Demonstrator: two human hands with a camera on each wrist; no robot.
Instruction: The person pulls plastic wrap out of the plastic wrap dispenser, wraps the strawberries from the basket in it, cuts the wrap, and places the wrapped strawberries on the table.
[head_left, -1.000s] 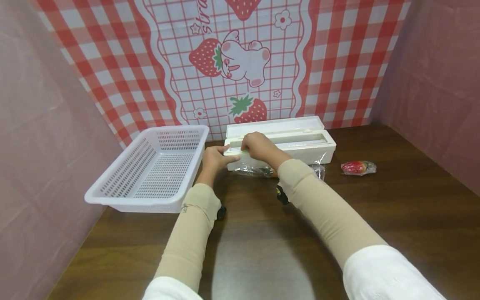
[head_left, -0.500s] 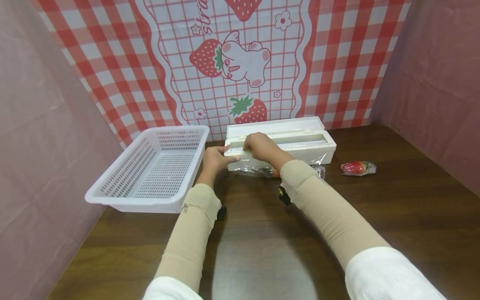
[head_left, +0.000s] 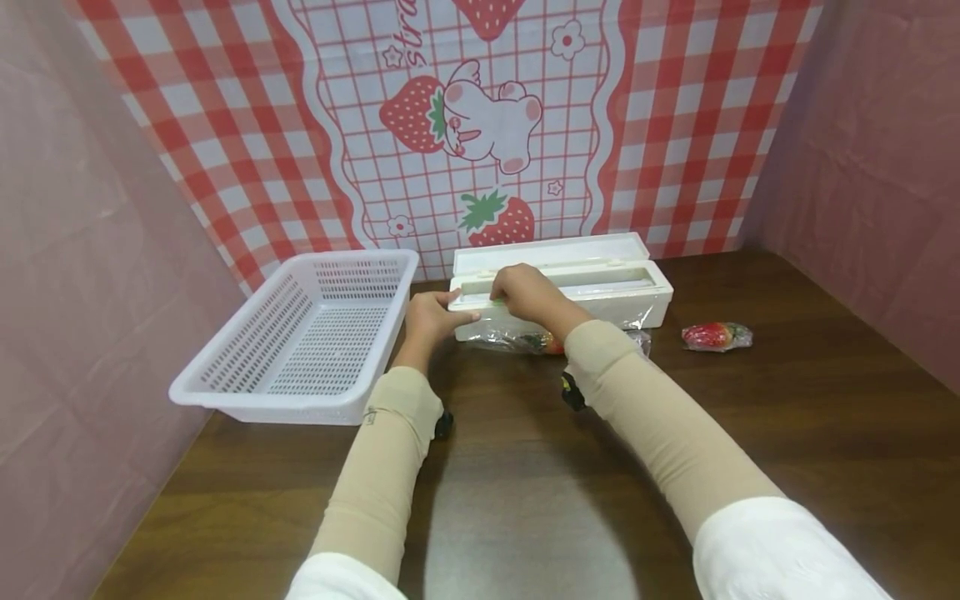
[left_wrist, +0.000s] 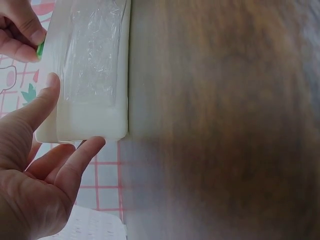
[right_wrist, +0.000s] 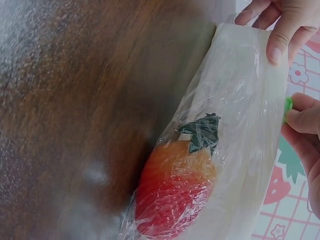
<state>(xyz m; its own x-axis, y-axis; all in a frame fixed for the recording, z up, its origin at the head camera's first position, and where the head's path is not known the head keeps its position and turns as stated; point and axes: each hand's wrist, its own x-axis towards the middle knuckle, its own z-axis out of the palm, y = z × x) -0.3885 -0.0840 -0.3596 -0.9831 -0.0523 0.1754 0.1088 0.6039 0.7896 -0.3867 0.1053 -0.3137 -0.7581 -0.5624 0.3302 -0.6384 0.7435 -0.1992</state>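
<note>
A white cling film box (head_left: 626,310) stands at the back of the table, its lid (head_left: 555,252) tipped back. Clear film (right_wrist: 227,105) hangs down its front. My left hand (head_left: 429,321) grips the box's left end, thumb at the front top edge and fingers against the end face. Between thumb and finger, my right hand (head_left: 527,293) pinches a small green slide cutter (right_wrist: 288,109) on the front top edge. In the right wrist view, a red and orange strawberry (right_wrist: 172,195) with dark green leaves lies against the box front under the film.
To the left stands a white perforated plastic basket (head_left: 270,403). Another strawberry (head_left: 712,336), wrapped in film, lies on the wooden table (head_left: 517,450) to the right. A checked strawberry-print cloth (head_left: 682,150) hangs right behind the box.
My right hand has slid slightly to the right along the box's front edge with the green slide cutter. The left hand has stayed on the box's left end.
</note>
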